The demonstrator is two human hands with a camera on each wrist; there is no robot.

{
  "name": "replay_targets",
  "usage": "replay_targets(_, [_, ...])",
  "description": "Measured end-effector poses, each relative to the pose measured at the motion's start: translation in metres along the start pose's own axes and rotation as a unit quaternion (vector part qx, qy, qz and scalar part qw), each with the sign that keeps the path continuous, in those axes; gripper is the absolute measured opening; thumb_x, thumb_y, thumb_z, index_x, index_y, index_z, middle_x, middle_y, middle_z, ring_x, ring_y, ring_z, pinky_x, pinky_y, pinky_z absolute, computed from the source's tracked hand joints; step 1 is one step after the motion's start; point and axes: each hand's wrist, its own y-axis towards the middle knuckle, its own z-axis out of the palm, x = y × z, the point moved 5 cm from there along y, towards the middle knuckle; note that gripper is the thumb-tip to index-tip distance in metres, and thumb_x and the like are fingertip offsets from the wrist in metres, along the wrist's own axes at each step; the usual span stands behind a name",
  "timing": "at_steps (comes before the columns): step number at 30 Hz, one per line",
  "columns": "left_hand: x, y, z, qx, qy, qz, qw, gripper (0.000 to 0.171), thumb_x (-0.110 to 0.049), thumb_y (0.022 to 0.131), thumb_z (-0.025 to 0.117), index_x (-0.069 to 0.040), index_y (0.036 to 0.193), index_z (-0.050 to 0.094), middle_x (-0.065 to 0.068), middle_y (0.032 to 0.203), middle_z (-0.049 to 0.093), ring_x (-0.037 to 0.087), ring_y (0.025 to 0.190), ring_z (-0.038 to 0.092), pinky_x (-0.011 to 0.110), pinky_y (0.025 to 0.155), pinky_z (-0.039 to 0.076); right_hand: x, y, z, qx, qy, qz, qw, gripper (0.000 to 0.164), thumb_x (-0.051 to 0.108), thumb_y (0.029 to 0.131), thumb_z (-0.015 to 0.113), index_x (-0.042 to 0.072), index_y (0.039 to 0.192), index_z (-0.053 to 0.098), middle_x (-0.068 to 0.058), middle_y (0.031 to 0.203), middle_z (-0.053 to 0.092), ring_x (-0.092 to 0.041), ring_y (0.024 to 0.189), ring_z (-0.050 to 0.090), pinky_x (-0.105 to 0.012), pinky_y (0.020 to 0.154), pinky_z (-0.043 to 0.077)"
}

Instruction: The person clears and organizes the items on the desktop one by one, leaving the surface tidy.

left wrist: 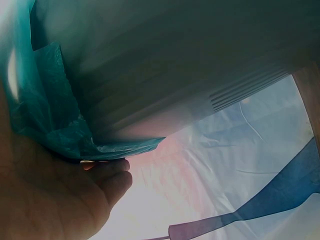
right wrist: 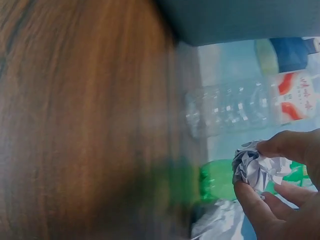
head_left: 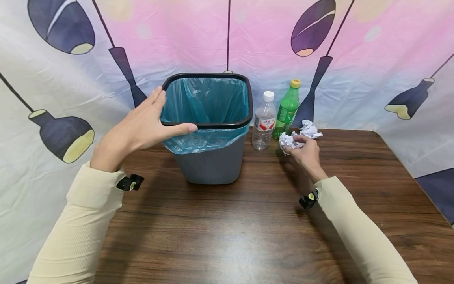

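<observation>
My left hand [head_left: 138, 126] rests at the left front corner of a grey trash bin [head_left: 213, 163] with a black rim, its thumb straight along the front rim and its fingers at the left side. A blue-green plastic bag [head_left: 188, 142] lines the bin and folds over the rim. In the left wrist view the fingers touch the bag [left wrist: 65, 125] from below its folded edge. My right hand [head_left: 307, 157] pinches a crumpled paper ball [right wrist: 255, 167] between thumb and fingers. Another crumpled paper [head_left: 309, 129] lies just behind it.
Right of the bin stand a clear plastic bottle [head_left: 263, 122] with a white cap and a green bottle [head_left: 288, 108] with a yellow cap. All rest on a dark wooden table [head_left: 220, 236]. A printed cloth [head_left: 198, 35] hangs along the back.
</observation>
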Motion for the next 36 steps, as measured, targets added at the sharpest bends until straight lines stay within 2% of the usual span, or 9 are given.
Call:
replay_targets(3, [0.0, 0.0, 0.0, 0.001, 0.0, -0.001, 1.0, 0.124, -0.083, 0.083, 0.052, -0.006, 0.161, -0.007, 0.008, 0.168, -0.015, 0.027, 0.155, -0.009, 0.064, 0.12, 0.007, 0.006, -0.001, -0.005, -0.007, 0.008, -0.005, 1.0, 0.05, 0.014, 0.083, 0.083, -0.001, 0.128, 0.068, -0.018, 0.125, 0.068, -0.018, 0.089, 0.065, -0.017, 0.076, 0.046])
replay_targets(8, [0.0, 0.0, 0.001, 0.0, 0.003, -0.001, 1.0, 0.125, -0.083, 0.083, 0.052, -0.005, 0.161, -0.006, 0.008, 0.168, -0.014, 0.028, 0.155, -0.009, 0.063, 0.12, 0.007, 0.017, -0.002, -0.014, -0.011, 0.036, -0.013, 0.999, 0.049, 0.013, 0.084, 0.082, -0.002, 0.128, 0.067, -0.019, 0.128, 0.067, -0.013, 0.088, 0.066, -0.008, 0.069, 0.046])
replay_targets(15, [0.0, 0.0, 0.001, -0.001, 0.003, 0.0, 1.0, 0.125, -0.083, 0.083, 0.052, -0.005, 0.161, -0.006, 0.008, 0.168, -0.014, 0.028, 0.155, -0.01, 0.063, 0.12, 0.006, 0.032, -0.004, -0.03, -0.022, 0.093, -0.017, 0.995, 0.051, 0.011, 0.085, 0.082, -0.004, 0.131, 0.064, -0.019, 0.131, 0.064, 0.004, 0.079, 0.059, -0.009, 0.071, 0.05])
replay_targets(22, [0.001, 0.001, 0.001, 0.0, -0.001, 0.0, 1.0, 0.124, -0.083, 0.083, 0.052, -0.007, 0.161, -0.008, 0.009, 0.167, -0.014, 0.026, 0.155, -0.01, 0.062, 0.12, 0.007, 0.049, -0.006, -0.048, -0.061, 0.164, -0.012, 0.985, 0.054, 0.015, 0.082, 0.086, 0.002, 0.131, 0.066, -0.014, 0.132, 0.063, -0.004, 0.088, 0.063, -0.012, 0.072, 0.052])
replay_targets(25, [0.001, 0.001, 0.0, -0.001, 0.0, 0.002, 1.0, 0.124, -0.083, 0.083, 0.053, -0.007, 0.161, -0.008, 0.01, 0.168, -0.014, 0.026, 0.155, -0.011, 0.061, 0.121, 0.007, 0.057, -0.006, -0.053, -0.073, 0.213, -0.01, 0.974, 0.052, 0.013, 0.081, 0.087, 0.005, 0.128, 0.068, -0.009, 0.129, 0.063, -0.008, 0.093, 0.065, -0.014, 0.071, 0.053])
replay_targets(29, [0.001, 0.0, 0.0, -0.001, -0.002, 0.002, 1.0, 0.124, -0.082, 0.084, 0.053, -0.006, 0.161, -0.008, 0.009, 0.167, -0.014, 0.026, 0.155, -0.01, 0.061, 0.121, 0.007, 0.067, -0.007, -0.057, -0.081, 0.3, -0.019, 0.95, 0.047, 0.003, 0.079, 0.086, 0.005, 0.123, 0.07, -0.003, 0.121, 0.061, -0.013, 0.093, 0.066, -0.016, 0.073, 0.055])
replay_targets(32, [0.0, 0.0, 0.0, -0.001, -0.002, 0.002, 1.0, 0.124, -0.082, 0.084, 0.053, -0.006, 0.161, -0.009, 0.009, 0.167, -0.014, 0.027, 0.155, -0.01, 0.061, 0.121, 0.007, 0.073, -0.007, -0.059, -0.08, 0.359, -0.031, 0.93, 0.046, -0.002, 0.077, 0.086, 0.002, 0.12, 0.07, -0.005, 0.118, 0.06, -0.015, 0.089, 0.067, -0.018, 0.074, 0.056])
replay_targets(36, [0.0, 0.0, 0.0, -0.001, -0.001, 0.003, 1.0, 0.124, -0.082, 0.084, 0.053, -0.006, 0.161, -0.008, 0.01, 0.167, -0.014, 0.027, 0.155, -0.01, 0.062, 0.12, 0.007, 0.081, -0.009, -0.062, -0.077, 0.395, -0.038, 0.914, 0.047, -0.003, 0.077, 0.085, 0.001, 0.121, 0.07, -0.008, 0.119, 0.06, -0.015, 0.087, 0.068, -0.019, 0.075, 0.058])
